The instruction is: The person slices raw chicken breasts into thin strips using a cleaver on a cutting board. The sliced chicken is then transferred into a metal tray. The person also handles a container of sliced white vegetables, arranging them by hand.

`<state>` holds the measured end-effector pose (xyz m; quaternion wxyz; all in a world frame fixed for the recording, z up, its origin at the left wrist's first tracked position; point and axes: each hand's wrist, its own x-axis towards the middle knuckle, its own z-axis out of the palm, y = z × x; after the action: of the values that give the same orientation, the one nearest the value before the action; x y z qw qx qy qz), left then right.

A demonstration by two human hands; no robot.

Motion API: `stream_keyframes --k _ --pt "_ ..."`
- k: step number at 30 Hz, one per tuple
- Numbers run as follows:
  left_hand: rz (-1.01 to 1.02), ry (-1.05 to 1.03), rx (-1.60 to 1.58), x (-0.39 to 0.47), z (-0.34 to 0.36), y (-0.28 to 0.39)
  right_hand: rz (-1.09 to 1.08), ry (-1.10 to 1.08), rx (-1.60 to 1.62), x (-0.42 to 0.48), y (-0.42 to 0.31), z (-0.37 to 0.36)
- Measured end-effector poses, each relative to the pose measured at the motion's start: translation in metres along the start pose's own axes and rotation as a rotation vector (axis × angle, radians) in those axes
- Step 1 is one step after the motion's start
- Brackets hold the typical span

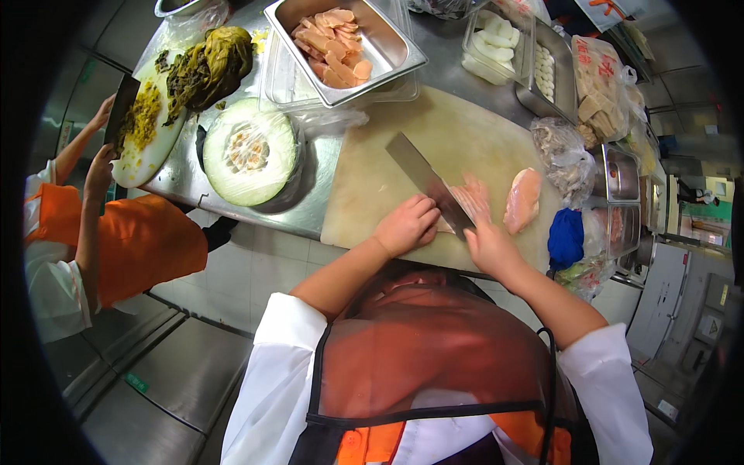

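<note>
My right hand [491,250] grips the handle end of a cleaver [427,177], its broad blade slanting up and left over the cutting board [378,145]. Just left of the blade, my left hand [408,224] has its fingers curled down on a piece of raw meat, probably chicken breast, mostly hidden by the hand and the blade. Thin slices of the same pale pink meat [472,195] lie along the blade's right side. Farther right on the board rests a whole piece of raw meat [522,200], touched by neither hand.
Beyond the board, a steel pan [395,43] holds sliced meat [334,49]. A plastic-wrapped cut winter melon [250,152] stands to the left. A co-worker's hands [100,168] hold another cleaver [121,116] over chopped greens. Bagged food [561,157] and a blue bundle [565,239] line the right edge.
</note>
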<state>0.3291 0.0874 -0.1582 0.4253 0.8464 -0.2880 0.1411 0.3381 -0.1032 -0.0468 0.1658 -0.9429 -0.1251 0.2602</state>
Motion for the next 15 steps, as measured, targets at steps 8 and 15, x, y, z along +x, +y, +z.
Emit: stream_keyframes --k 8,15 --pt "0.039 0.017 0.102 0.002 0.0 -0.001 -0.281 0.374 0.004 0.046 0.015 0.028" --pt "0.051 0.035 0.111 -0.003 0.004 -0.002 -0.247 0.173 -0.041 0.003 -0.004 -0.009"
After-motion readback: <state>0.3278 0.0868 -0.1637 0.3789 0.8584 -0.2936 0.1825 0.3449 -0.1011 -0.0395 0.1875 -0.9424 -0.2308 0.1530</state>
